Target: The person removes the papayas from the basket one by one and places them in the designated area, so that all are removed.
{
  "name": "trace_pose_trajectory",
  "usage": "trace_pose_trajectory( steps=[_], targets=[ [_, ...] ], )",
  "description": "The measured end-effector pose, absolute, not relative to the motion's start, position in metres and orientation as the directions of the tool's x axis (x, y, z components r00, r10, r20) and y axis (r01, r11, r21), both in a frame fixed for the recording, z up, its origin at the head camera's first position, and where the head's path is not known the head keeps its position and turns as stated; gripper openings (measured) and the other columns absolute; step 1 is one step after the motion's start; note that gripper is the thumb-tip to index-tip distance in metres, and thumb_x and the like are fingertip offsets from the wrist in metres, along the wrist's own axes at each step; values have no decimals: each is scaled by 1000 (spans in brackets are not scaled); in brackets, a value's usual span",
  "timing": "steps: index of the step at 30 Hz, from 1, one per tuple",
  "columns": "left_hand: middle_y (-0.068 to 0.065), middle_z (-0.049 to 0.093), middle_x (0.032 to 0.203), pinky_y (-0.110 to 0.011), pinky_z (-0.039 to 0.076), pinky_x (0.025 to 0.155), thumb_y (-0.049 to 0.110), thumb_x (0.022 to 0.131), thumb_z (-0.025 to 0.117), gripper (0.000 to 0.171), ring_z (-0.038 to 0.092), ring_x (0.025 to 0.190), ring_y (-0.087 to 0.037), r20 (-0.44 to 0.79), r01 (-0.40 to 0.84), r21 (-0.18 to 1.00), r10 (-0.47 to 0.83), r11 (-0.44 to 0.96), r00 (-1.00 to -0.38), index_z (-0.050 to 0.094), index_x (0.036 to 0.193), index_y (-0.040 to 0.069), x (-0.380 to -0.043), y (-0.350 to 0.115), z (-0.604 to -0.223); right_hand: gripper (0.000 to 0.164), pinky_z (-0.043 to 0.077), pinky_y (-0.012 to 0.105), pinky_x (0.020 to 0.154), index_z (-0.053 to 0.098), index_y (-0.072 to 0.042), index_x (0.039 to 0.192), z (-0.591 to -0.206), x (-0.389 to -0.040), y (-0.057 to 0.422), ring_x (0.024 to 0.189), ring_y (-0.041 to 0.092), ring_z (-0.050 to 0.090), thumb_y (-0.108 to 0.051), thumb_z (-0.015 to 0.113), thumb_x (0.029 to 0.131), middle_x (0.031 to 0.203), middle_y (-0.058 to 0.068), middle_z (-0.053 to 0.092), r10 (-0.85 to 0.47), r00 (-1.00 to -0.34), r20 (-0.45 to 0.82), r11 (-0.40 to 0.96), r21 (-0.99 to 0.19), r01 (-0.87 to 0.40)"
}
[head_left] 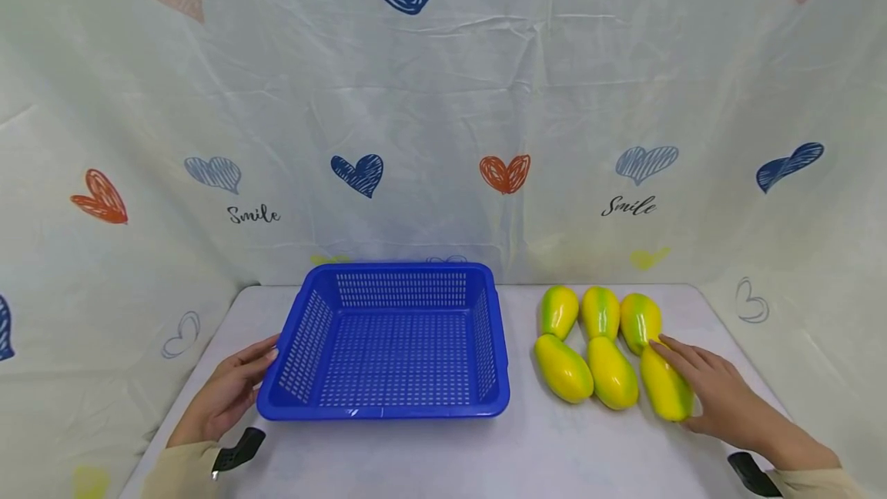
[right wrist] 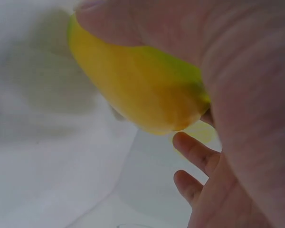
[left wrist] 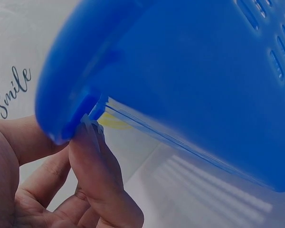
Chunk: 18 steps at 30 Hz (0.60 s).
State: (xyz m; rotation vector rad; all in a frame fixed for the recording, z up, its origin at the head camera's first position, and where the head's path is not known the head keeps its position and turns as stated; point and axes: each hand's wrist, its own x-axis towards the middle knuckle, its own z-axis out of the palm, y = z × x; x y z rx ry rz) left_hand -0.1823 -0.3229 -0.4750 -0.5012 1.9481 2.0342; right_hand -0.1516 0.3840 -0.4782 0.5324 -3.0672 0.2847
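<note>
A blue plastic basket (head_left: 383, 413) with slotted walls stands on the left half of the table. My left hand (head_left: 229, 393) is at its left side; in the left wrist view the thumb and a finger (left wrist: 92, 161) pinch the basket's rim (left wrist: 61, 85). To the right, several glossy yellow-green mangoes lie in two rows. My right hand (head_left: 728, 399) grips the nearest mango on the right (head_left: 665, 385), thumb at its near end and fingertips at its far end. In the right wrist view the thumb lies along this mango (right wrist: 133, 85), with other fingers spread beyond it.
Other mangoes, such as the front left one (head_left: 563, 370) and the back middle one (head_left: 600, 313), lie close beside the gripped one. A white table (head_left: 416, 460) bears everything. Behind it hangs a pale curtain (head_left: 443, 122) printed with hearts.
</note>
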Motion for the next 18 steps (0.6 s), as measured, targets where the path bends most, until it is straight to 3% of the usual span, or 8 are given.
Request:
trace_pose_trajectory(
  steps=[18],
  targets=[
    [20, 69, 106, -24, 58, 88, 26, 111, 57, 71, 66, 99, -2, -430, -429, 903, -46, -31, -902, 21, 168, 4, -182, -322, -475, 110, 37, 74, 102, 53, -5, 147, -494, -156, 386, 130, 53, 46, -9, 105, 50, 155, 24, 45, -394, -917, 69, 900, -173, -400]
  ],
)
